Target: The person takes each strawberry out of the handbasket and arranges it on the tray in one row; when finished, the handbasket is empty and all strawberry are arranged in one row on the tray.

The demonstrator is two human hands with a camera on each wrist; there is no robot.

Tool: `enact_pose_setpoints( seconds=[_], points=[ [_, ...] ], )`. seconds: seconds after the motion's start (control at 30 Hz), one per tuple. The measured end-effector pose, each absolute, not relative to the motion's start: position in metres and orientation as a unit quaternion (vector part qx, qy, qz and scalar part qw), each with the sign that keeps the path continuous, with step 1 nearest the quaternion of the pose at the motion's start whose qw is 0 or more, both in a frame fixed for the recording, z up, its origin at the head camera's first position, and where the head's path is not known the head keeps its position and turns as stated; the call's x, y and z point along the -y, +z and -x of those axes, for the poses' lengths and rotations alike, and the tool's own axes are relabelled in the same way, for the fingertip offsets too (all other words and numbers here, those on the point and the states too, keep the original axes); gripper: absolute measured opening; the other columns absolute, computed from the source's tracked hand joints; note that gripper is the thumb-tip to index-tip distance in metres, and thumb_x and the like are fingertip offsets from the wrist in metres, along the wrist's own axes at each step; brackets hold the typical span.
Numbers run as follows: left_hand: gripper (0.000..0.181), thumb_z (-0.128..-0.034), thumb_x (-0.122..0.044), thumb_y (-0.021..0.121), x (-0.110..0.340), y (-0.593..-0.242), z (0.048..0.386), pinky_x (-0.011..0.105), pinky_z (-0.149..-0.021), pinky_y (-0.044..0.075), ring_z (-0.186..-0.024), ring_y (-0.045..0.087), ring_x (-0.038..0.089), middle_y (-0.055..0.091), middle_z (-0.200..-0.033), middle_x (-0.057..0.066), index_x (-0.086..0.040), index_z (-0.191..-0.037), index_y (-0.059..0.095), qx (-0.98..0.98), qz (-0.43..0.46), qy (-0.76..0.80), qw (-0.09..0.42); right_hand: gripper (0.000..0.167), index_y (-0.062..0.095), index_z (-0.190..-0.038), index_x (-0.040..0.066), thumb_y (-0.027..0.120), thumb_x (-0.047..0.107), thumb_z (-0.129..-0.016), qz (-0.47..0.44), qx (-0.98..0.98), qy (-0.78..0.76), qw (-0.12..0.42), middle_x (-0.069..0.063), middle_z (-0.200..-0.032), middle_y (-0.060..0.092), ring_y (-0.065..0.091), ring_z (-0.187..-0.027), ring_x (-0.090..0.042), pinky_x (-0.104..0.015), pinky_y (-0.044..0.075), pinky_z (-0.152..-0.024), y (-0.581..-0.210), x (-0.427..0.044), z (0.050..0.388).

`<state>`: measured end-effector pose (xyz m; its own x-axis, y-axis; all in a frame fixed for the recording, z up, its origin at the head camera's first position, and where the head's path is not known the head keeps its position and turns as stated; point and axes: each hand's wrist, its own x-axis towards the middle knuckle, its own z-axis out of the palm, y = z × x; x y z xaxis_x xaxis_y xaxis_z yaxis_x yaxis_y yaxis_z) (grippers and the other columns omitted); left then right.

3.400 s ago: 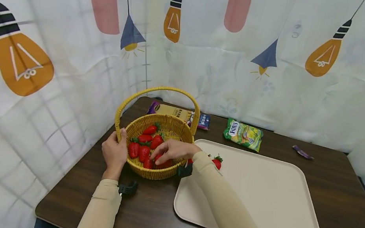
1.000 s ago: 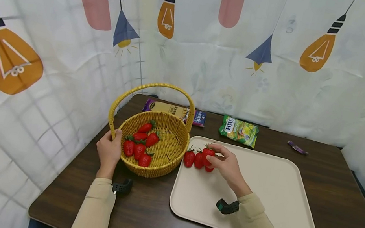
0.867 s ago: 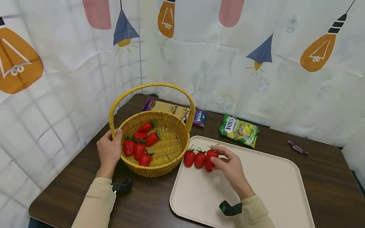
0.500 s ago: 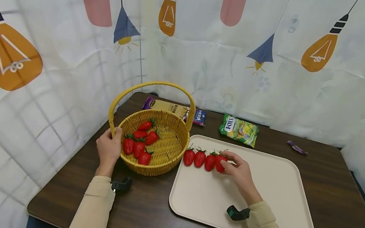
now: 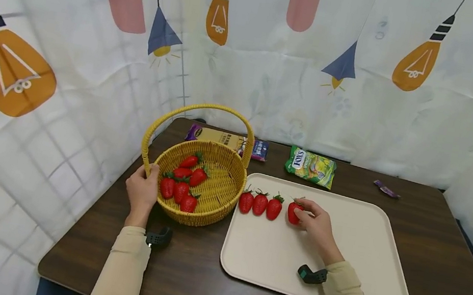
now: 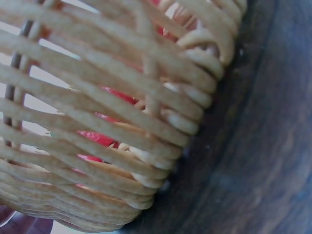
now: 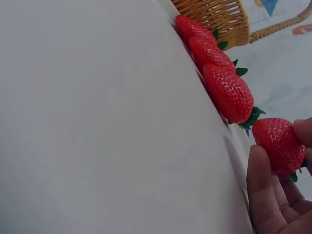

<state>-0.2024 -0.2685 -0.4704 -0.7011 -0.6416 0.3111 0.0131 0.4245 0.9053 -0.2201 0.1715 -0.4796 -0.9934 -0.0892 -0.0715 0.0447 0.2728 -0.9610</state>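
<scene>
My right hand (image 5: 317,227) pinches a strawberry (image 5: 294,212) between thumb and fingers, over the far left part of the cream tray (image 5: 320,264). Left of it, 3 strawberries (image 5: 259,204) lie in a row on the tray, leaves toward the back; a small gap parts them from the pinched one. In the right wrist view the held strawberry (image 7: 278,144) shows its leaves facing away. My left hand (image 5: 142,189) grips the yellow wicker basket (image 5: 218,206) at its left rim, by the handle's base. Several strawberries (image 5: 180,190) lie in the basket's left half.
Behind the basket lies a purple and yellow snack packet (image 5: 224,139). A green candy bag (image 5: 310,167) sits behind the tray, and a small purple wrapped sweet (image 5: 386,189) is farther right. The dark wooden table (image 5: 192,280) meets a patterned curtain (image 5: 256,83) at the back.
My right hand has gone from inside the basket to the tray with a strawberry, then moved rightward along the row. The left hand keeps its grip on the basket.
</scene>
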Motion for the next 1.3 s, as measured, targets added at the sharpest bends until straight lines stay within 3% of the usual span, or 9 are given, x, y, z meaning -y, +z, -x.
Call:
enact_pose_setpoints(
  seconds=[0.33, 0.83, 1.3],
  points=[
    [0.031, -0.0978, -0.031, 0.057, 0.267, -0.469, 0.202, 0.032, -0.067, 0.038, -0.067, 0.047, 0.023, 0.058, -0.073, 0.012, -0.004, -0.098, 0.071, 0.776, -0.203, -0.492, 0.338, 0.038, 0.058, -0.131, 0.004, 0.063, 0.017, -0.096, -0.014, -0.778, -0.625, 0.059, -0.019, -0.127, 0.052, 0.059, -0.093, -0.024, -0.03, 0.056, -0.066, -0.482, -0.171, 0.222],
    [0.031, -0.098, -0.031, 0.057, 0.266, -0.468, 0.202, 0.033, -0.067, 0.038, -0.066, 0.046, 0.024, 0.057, -0.071, 0.01, -0.004, -0.099, 0.072, 0.777, -0.202, -0.49, 0.34, 0.039, 0.059, -0.13, 0.003, 0.066, 0.015, -0.094, -0.005, -0.802, -0.595, 0.059, -0.02, -0.126, 0.056, 0.061, -0.096, -0.026, -0.029, 0.056, -0.069, -0.487, -0.17, 0.222],
    [0.033, -0.0982, -0.032, 0.056, 0.267, -0.468, 0.202, 0.034, -0.067, 0.039, -0.068, 0.048, 0.024, 0.063, -0.08, 0.016, -0.004, -0.104, 0.072, 0.777, -0.203, -0.493, 0.334, 0.04, 0.06, -0.129, 0.003, 0.068, 0.013, -0.091, 0.009, -0.806, -0.589, 0.054, -0.021, -0.123, 0.056, 0.065, -0.087, -0.017, -0.027, 0.056, -0.069, -0.491, -0.168, 0.222]
  ],
)
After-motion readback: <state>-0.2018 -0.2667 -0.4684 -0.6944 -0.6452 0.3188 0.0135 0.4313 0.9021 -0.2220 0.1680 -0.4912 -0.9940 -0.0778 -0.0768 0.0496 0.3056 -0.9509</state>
